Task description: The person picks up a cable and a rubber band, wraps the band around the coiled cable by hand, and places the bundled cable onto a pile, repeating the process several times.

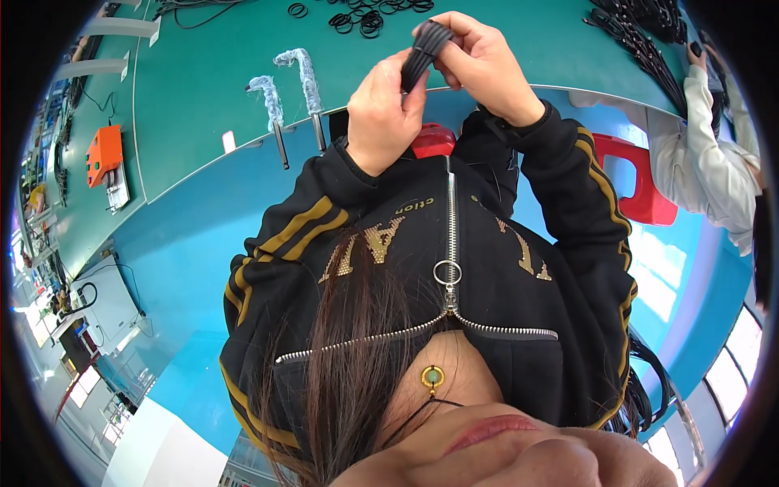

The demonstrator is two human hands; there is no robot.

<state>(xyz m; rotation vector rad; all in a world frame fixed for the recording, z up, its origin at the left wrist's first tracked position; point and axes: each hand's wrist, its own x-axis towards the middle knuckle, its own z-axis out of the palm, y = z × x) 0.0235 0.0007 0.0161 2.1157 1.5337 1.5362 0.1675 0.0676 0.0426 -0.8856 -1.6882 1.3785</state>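
A folded bundle of black cable (425, 55) is held between my two hands above the near edge of the green table. My left hand (383, 112) is closed around the lower end of the bundle, thumb pressed along it. The fingers and thumb of my right hand (480, 63) pinch its upper end. Just beyond my hands, several black rings (370, 23) lie loose on the table. How the bundle is fastened is partly hidden by my fingers.
Two bent metal rods wrapped in light blue cloth (307, 77) stand at the table's (203, 89) near edge, left of my hands. An orange box-like device (104, 154) sits farther left. More black cables (641, 53) lie at right, near a co-worker's white sleeve (702, 105). A red stool (649, 191) stands below.
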